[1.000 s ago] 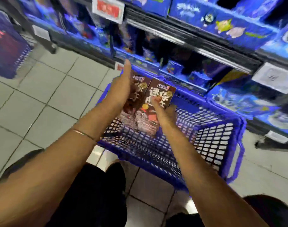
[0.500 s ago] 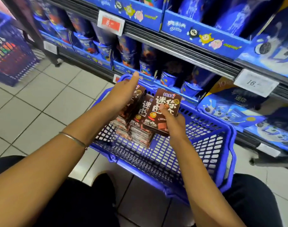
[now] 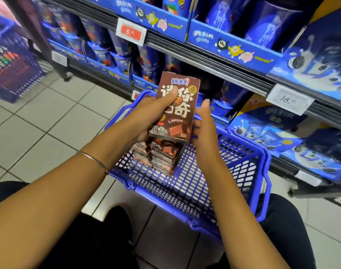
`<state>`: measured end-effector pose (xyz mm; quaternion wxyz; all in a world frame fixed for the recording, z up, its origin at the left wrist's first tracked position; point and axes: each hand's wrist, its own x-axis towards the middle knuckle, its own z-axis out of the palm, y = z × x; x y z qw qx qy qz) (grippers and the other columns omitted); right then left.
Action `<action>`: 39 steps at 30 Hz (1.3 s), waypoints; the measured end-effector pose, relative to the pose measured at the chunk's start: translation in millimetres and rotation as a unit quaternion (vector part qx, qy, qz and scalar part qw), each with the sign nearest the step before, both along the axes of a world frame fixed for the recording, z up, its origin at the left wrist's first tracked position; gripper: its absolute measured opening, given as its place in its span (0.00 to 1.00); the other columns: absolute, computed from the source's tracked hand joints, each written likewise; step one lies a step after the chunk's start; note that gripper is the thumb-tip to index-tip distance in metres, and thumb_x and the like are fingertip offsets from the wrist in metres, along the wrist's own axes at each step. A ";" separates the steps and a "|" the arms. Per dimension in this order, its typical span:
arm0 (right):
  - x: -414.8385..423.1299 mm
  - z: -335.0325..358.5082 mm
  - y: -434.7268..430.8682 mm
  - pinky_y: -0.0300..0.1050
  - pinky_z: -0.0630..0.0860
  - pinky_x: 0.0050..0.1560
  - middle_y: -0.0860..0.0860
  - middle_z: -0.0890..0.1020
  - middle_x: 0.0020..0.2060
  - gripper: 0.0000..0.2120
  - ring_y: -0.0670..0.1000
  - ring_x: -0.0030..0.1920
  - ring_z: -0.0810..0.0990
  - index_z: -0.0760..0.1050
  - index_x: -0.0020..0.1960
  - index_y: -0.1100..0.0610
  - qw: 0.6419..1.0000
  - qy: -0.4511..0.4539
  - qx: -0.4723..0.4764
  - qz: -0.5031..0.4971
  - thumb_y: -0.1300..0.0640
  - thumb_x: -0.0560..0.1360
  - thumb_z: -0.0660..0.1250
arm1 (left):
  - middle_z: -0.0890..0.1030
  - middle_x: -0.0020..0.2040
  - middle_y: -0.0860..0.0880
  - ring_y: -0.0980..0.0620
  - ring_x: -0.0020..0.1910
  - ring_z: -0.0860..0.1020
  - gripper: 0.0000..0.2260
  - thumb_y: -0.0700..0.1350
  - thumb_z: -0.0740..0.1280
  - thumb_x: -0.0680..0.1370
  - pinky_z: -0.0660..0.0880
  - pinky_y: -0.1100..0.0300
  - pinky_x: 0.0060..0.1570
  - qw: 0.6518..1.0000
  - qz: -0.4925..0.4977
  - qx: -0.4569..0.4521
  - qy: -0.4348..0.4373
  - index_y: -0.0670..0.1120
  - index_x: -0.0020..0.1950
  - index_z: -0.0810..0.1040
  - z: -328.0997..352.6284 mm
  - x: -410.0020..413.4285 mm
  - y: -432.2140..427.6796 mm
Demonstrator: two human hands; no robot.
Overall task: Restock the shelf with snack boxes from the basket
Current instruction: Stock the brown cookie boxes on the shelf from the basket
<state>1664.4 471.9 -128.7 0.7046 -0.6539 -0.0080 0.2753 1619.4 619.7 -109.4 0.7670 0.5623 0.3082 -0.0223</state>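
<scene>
The left hand (image 3: 152, 113) has a brown snack box (image 3: 175, 109) lifted clear above the blue basket (image 3: 243, 171), thumb pressed across the printed front, fingers wrapped behind the left edge. That is a firm grip, box upright and tilted a touch to the right, large white characters facing the camera. A thin bangle (image 3: 94, 160) circles the left wrist.

The right hand (image 3: 204, 125) sits just beside the box's right edge, fingers straight and loosely spread, palm turned toward the box. It looks to be touching the lower right edge, but it is not closed around anything.

Below the raised box, a stack of matching brown boxes (image 3: 160, 154) stands in the basket's left part, leaning against each other on the mesh floor. The rest of the basket shows bare blue mesh. The basket rests on the pale tiled floor (image 3: 49, 123), right up against the shelf (image 3: 214, 65).

On that shelf, blue cups (image 3: 105, 55) fill the lower level behind the box, and blue cartons (image 3: 321, 61) with cookie pictures crowd the right side. A red price tag (image 3: 131, 32) hangs on the rail upper left, a white price tag (image 3: 290, 99) on the right. Another blue basket (image 3: 14, 66), blurred, stands on the floor far left. Dark trouser legs (image 3: 68, 239) frame the bottom of the view.
</scene>
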 end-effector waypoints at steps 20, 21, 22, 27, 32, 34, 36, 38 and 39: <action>6.6 -128.7 -9.6 0.58 0.80 0.59 0.52 0.85 0.52 0.21 0.54 0.51 0.85 0.70 0.56 0.49 0.979 0.076 -0.186 -0.026 0.51 0.71 0.78 | 0.90 0.47 0.47 0.47 0.45 0.89 0.22 0.65 0.70 0.80 0.85 0.56 0.37 0.998 0.042 0.019 0.045 0.47 0.58 0.81 3.1 -0.4 12.7; 5.4 -123.7 -14.0 0.57 0.80 0.59 0.52 0.85 0.53 0.20 0.53 0.51 0.86 0.71 0.57 0.48 0.983 0.063 -0.172 -0.030 0.52 0.72 0.78 | 0.90 0.47 0.47 0.47 0.44 0.89 0.23 0.67 0.68 0.80 0.85 0.56 0.37 0.998 0.041 0.028 0.049 0.47 0.57 0.81 2.5 0.3 13.5; 3.7 -117.5 -18.4 0.54 0.81 0.58 0.51 0.85 0.53 0.19 0.51 0.51 0.86 0.71 0.57 0.47 0.986 0.049 -0.154 -0.031 0.52 0.73 0.77 | 0.90 0.46 0.47 0.48 0.44 0.89 0.25 0.69 0.67 0.79 0.85 0.56 0.38 0.997 0.041 0.040 0.055 0.47 0.57 0.81 2.2 0.8 14.4; -0.3 -78.4 -32.3 0.46 0.83 0.51 0.47 0.84 0.55 0.21 0.45 0.50 0.86 0.74 0.66 0.50 0.996 -0.005 -0.080 -0.039 0.52 0.75 0.75 | 0.89 0.41 0.51 0.52 0.38 0.89 0.29 0.72 0.61 0.80 0.81 0.62 0.31 0.984 0.064 0.147 0.081 0.47 0.55 0.83 -1.7 4.2 25.4; 6.0 -45.0 -40.9 0.49 0.80 0.55 0.46 0.85 0.56 0.17 0.47 0.54 0.86 0.77 0.64 0.49 0.998 -0.017 -0.029 -0.049 0.49 0.76 0.73 | 0.89 0.49 0.48 0.48 0.49 0.88 0.19 0.64 0.64 0.83 0.84 0.49 0.56 0.973 0.072 0.214 0.043 0.50 0.50 0.82 -9.0 3.2 33.1; 8.7 -36.1 -40.6 0.49 0.79 0.55 0.47 0.85 0.57 0.18 0.48 0.55 0.85 0.77 0.64 0.49 0.999 -0.014 -0.006 -0.041 0.48 0.76 0.72 | 0.88 0.51 0.47 0.47 0.51 0.88 0.18 0.63 0.65 0.83 0.83 0.46 0.59 0.973 0.059 0.218 0.045 0.50 0.52 0.82 -11.0 3.2 30.7; 9.5 -31.0 -34.6 0.53 0.79 0.59 0.48 0.85 0.57 0.18 0.50 0.57 0.85 0.78 0.63 0.49 1.000 -0.013 0.010 -0.019 0.46 0.75 0.72 | 0.88 0.55 0.45 0.44 0.53 0.87 0.21 0.63 0.65 0.83 0.83 0.44 0.60 0.978 0.041 0.199 0.049 0.46 0.59 0.82 -12.2 4.3 25.1; 6.8 -29.8 -26.0 0.57 0.77 0.63 0.48 0.85 0.58 0.19 0.51 0.58 0.84 0.79 0.63 0.48 1.000 -0.011 0.014 0.000 0.44 0.74 0.72 | 0.88 0.55 0.45 0.43 0.53 0.88 0.22 0.63 0.65 0.83 0.85 0.48 0.54 0.984 0.023 0.169 0.048 0.45 0.61 0.83 -12.4 6.8 17.3; 4.5 -28.9 -20.9 0.59 0.76 0.65 0.48 0.84 0.60 0.22 0.50 0.61 0.83 0.77 0.65 0.46 1.000 -0.007 0.008 0.001 0.42 0.72 0.72 | 0.89 0.53 0.46 0.44 0.51 0.88 0.21 0.63 0.65 0.83 0.85 0.52 0.48 0.987 0.021 0.148 0.051 0.46 0.60 0.83 -11.2 8.2 12.8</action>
